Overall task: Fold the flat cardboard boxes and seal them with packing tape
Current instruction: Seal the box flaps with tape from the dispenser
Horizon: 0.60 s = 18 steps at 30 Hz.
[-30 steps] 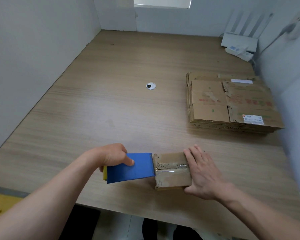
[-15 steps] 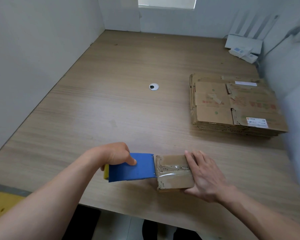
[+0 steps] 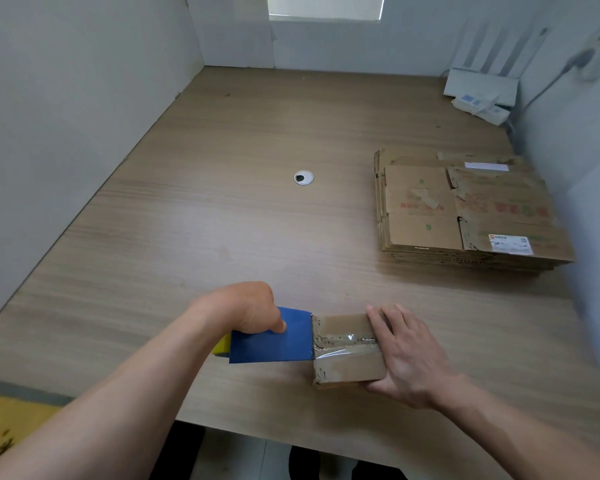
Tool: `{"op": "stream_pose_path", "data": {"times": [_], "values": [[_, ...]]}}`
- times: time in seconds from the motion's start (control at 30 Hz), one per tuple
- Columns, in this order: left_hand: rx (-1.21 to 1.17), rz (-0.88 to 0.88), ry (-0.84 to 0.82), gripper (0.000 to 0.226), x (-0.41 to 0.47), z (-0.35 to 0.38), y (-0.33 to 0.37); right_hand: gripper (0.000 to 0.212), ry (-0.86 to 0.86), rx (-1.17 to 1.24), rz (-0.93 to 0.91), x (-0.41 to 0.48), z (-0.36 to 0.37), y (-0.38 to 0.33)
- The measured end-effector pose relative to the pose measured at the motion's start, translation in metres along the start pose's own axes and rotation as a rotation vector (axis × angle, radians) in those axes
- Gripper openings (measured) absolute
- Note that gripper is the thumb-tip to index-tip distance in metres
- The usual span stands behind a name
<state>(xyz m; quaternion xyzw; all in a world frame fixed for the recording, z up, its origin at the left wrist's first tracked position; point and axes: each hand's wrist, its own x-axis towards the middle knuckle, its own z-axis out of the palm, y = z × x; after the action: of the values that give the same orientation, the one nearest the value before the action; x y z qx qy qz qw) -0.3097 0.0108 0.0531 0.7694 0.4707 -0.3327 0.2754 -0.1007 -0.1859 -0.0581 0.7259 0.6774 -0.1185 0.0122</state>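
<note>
Hands: I see two, both bare.
Left hand (image 3: 246,310): fingers curled round the one blue tape dispenser (image 3: 274,341), whose front edge touches the left end of the box.
Right hand (image 3: 409,358): laid flat on the right end of the box, fingers straight and close together, thumb at the near side.
Box (image 3: 343,351): one, folded, near the front edge of the table (image 3: 187,237), between my hands; one clear tape strip (image 3: 347,342) runs along its top seam.
Flat boxes (image 3: 465,209): one stack, far right; I cannot count its layers.
Cable hole (image 3: 303,177): one, mid-table.
White device (image 3: 480,88): one, in the far right corner.
</note>
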Motion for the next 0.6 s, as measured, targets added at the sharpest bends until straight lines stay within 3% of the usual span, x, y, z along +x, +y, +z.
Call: {"op": "stream_pose_path", "data": {"times": [0.37, 0.6], "values": [[0.019, 0.018, 0.071, 0.034, -0.011, 0.012, -0.006, 0.124, -0.001, -0.011, 0.002, 0.000, -0.003, -0.001], [-0.089, 0.012, 0.013, 0.035, -0.015, 0.009, -0.023, 0.125, 0.004, -0.008, 0.002, -0.001, -0.004, -0.001]]}}
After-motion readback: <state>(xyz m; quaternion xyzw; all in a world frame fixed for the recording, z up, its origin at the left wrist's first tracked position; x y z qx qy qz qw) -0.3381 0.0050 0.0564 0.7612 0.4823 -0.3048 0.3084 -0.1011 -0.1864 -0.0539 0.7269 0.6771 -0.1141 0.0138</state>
